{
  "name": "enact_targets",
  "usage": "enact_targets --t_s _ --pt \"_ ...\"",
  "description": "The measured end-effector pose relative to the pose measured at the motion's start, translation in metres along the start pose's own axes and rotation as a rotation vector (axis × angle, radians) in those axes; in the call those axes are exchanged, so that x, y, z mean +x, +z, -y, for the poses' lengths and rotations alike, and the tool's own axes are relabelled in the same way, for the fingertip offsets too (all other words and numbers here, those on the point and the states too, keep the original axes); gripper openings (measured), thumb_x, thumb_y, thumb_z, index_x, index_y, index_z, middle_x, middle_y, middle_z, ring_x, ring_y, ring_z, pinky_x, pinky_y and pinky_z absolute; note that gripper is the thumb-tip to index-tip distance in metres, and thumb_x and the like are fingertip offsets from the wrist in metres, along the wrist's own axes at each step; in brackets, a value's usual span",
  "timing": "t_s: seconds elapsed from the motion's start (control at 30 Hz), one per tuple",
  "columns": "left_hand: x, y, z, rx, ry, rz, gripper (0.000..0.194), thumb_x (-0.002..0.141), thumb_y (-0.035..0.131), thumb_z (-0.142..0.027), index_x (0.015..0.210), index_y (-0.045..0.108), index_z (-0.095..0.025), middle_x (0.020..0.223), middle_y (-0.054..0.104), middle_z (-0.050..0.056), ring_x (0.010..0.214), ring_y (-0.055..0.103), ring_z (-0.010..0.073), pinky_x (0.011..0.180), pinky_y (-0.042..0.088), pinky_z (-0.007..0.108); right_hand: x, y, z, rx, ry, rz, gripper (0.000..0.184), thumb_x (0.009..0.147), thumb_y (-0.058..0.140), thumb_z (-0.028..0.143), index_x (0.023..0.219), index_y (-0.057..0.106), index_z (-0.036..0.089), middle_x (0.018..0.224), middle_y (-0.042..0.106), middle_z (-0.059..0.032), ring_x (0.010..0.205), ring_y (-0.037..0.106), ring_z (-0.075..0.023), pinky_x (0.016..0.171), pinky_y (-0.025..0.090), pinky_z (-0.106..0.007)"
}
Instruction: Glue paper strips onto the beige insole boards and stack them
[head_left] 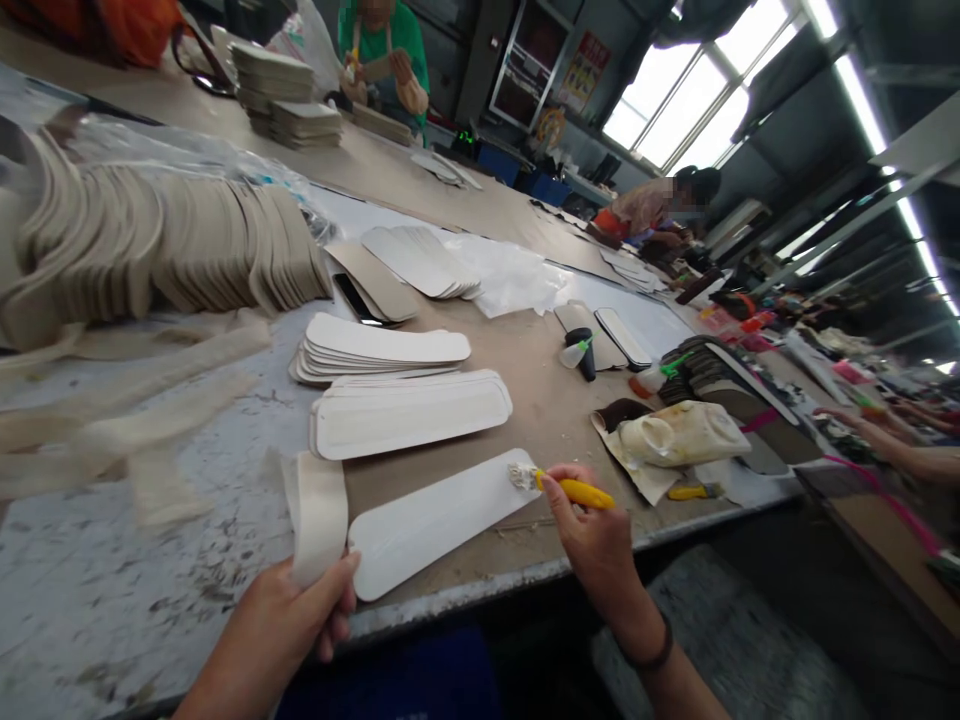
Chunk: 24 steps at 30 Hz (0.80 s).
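In my right hand is a yellow-handled brush. Its whitish, clumped bristles touch the far right end of a long white panel with rounded ends, lying flat at the table's front edge. My left hand is closed on a curled cream strip, which stands up between thumb and fingers. The left thumb also meets the panel's near left end. Just beyond the panel lie two stacks of similar pieces, a nearer white stack and a farther one.
At left stands a long row of curved beige pieces, with loose cream strips before it. A glue-stained container and another yellow brush lie at right. Small bottles stand beyond. A person in green works across the table.
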<state>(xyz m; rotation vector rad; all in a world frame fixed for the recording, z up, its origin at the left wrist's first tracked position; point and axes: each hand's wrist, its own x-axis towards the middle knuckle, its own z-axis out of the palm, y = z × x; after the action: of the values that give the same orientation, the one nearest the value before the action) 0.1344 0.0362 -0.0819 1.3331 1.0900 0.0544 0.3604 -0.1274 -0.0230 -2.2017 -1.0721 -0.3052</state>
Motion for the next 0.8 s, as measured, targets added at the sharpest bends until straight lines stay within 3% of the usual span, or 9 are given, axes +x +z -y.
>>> enact_targets --t_s 0.17,0.27,0.33,0.47,0.57,0.7,0.8 --pt "0.004 0.000 0.008 0.043 -0.010 -0.023 0.051 0.058 0.054 -0.071 0.045 0.055 -0.022 0.039 0.056 0.001 0.037 0.051 0.0179 0.045 0.039 0.028 -0.022 0.014 0.020 -0.004 -0.282 0.047 0.011 0.092 0.049 0.020 0.095 0.059 0.018 0.086 0.067 -0.0086 0.083 0.065 -0.0204 0.075 0.054 -0.032" --pt "0.005 0.000 0.012 0.047 -0.042 -0.030 0.050 0.057 0.055 -0.070 0.043 0.054 -0.023 0.037 0.055 0.000 0.037 0.050 0.0180 0.046 0.040 0.028 -0.031 0.013 0.036 0.135 -0.268 0.136 0.011 0.092 0.051 0.018 0.099 0.058 0.019 0.088 0.067 -0.0074 0.085 0.065 -0.0190 0.077 0.055 -0.031" --pt "0.007 0.000 0.014 0.035 -0.070 -0.040 0.048 0.057 0.055 -0.069 0.041 0.054 -0.023 0.036 0.054 -0.001 0.036 0.049 0.0180 0.045 0.039 0.028 -0.028 0.006 0.037 0.188 -0.254 0.122 0.011 0.091 0.052 0.018 0.101 0.058 0.020 0.089 0.067 -0.0068 0.086 0.065 -0.0183 0.078 0.055 -0.030" --pt "0.010 0.001 0.017 0.028 -0.082 -0.034 0.048 0.056 0.056 -0.069 0.041 0.055 -0.023 0.036 0.055 -0.001 0.037 0.050 0.0184 0.046 0.039 0.028 -0.019 0.000 0.017 0.019 -0.317 0.041 0.012 0.091 0.051 0.016 0.099 0.058 0.019 0.087 0.067 -0.0082 0.084 0.065 -0.0207 0.076 0.056 -0.034" --pt "0.011 0.001 0.017 0.034 -0.077 -0.040 0.048 0.056 0.056 -0.069 0.041 0.055 -0.024 0.036 0.054 -0.001 0.036 0.049 0.0179 0.046 0.039 0.028 -0.023 0.007 0.015 -0.060 -0.360 0.068 0.011 0.090 0.050 0.014 0.097 0.059 0.017 0.084 0.067 -0.0099 0.080 0.065 -0.0222 0.071 0.056 -0.035" --pt "0.010 -0.001 0.012 0.045 -0.070 -0.009 0.050 0.053 0.055 -0.072 0.041 0.056 -0.024 0.037 0.056 0.000 0.037 0.050 0.0183 0.045 0.040 0.028 -0.037 0.018 0.049 0.229 -0.293 0.167 0.011 0.089 0.052 0.013 0.096 0.059 0.017 0.084 0.066 -0.0084 0.081 0.064 -0.0194 0.073 0.055 -0.031" --pt "0.006 -0.002 0.005 0.032 -0.048 0.018 0.052 0.053 0.056 -0.073 0.044 0.057 -0.022 0.039 0.058 0.001 0.038 0.051 0.0182 0.045 0.041 0.028 -0.040 0.024 0.075 0.542 -0.102 0.197 0.009 0.088 0.053 0.016 0.095 0.060 0.018 0.085 0.066 -0.0061 0.082 0.064 -0.0167 0.074 0.054 -0.028"
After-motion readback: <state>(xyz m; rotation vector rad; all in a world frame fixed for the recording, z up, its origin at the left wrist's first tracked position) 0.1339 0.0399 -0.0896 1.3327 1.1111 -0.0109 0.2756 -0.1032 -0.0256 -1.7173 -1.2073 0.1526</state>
